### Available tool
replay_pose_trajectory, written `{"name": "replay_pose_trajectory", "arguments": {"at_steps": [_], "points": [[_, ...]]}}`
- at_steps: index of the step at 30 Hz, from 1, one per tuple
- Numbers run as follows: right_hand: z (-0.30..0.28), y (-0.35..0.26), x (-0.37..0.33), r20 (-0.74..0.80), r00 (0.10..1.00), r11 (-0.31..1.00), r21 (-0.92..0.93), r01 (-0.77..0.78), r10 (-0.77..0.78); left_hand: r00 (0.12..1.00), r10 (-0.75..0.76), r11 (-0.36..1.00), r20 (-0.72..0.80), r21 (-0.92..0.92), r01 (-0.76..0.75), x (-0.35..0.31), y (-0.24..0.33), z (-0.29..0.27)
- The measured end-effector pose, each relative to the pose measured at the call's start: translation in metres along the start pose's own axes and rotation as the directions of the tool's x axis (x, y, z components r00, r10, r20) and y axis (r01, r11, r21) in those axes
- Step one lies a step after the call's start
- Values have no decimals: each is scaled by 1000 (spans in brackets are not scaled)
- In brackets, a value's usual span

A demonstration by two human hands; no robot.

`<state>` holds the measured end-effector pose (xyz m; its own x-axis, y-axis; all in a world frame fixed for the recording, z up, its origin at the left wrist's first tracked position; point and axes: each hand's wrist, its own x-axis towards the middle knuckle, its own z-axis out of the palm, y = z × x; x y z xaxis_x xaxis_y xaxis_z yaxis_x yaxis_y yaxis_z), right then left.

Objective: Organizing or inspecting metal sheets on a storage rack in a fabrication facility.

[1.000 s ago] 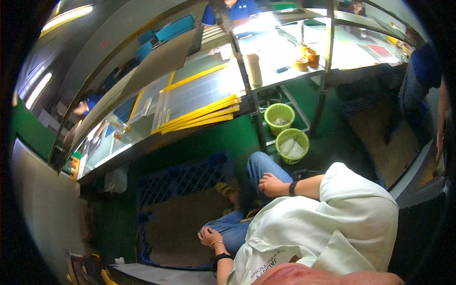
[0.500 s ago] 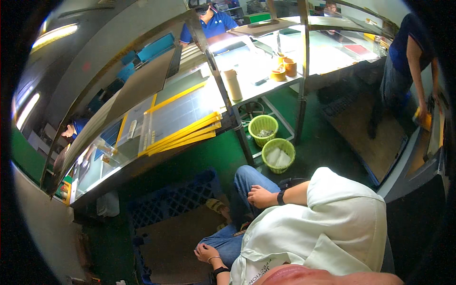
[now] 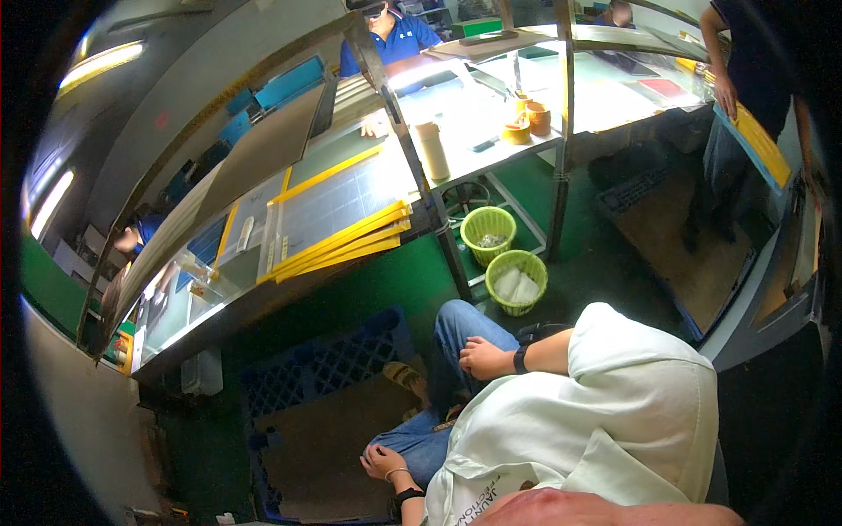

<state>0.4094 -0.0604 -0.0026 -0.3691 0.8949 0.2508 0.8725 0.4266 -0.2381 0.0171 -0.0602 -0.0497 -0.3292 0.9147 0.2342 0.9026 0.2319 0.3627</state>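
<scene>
My left hand point(image 3: 383, 462) rests on my left leg, its fingers laid over the jeans point(image 3: 416, 450). A bracelet and a dark band sit on that wrist. On the other leg, my right hand point(image 3: 485, 358) lies over the knee with a black watch-like band point(image 3: 520, 360) at the wrist. Neither hand holds anything that I can see. Ahead of my knees stands a lit worktable point(image 3: 338, 223), out of touch of both hands. Yellow-edged frames point(image 3: 342, 241) are stacked on its near side.
Two green baskets point(image 3: 517, 283) with pale scraps stand under the table. A cream bottle point(image 3: 431, 151) and orange tape rolls point(image 3: 516, 131) are on top. A blue pallet point(image 3: 324, 359) lies by my feet. A co-worker at right holds a yellow-and-blue panel point(image 3: 752, 145); another point(image 3: 395, 39) sits across.
At right, the standing co-worker has straightened and raised the yellow-and-blue panel. Across the table, the blue-shirted person's hand now shows over the tabletop. My hands stay in place.
</scene>
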Motion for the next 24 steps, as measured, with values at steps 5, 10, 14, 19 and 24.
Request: {"name": "replay_pose_trajectory", "arguments": {"at_steps": [5, 10, 14, 19, 24], "points": [[1, -2, -1, -41, 999, 998, 51, -31, 33, 1000, 13, 1000, 12, -4, -13, -1, -1, 0], [0, -1, -2, -22, 999, 997, 63, -43, 44, 999, 13, 999, 32, -30, -12, -1, 6, -6], [0, -1, -1, -21, 999, 998, 47, -49, 50, 999, -21, 1000, 36, -15, 21, -1, 7, -6], [1, -3, 1, -46, 998, 999, 36, -30, 32, 997, 5, 1000, 72, -25, -3, 3, -4, -3], [-1, -1, -1, -16, 999, 997, 60, -40, 41, 1000, -4, 1000, 18, -29, 5, 0, 2, -3]]}}
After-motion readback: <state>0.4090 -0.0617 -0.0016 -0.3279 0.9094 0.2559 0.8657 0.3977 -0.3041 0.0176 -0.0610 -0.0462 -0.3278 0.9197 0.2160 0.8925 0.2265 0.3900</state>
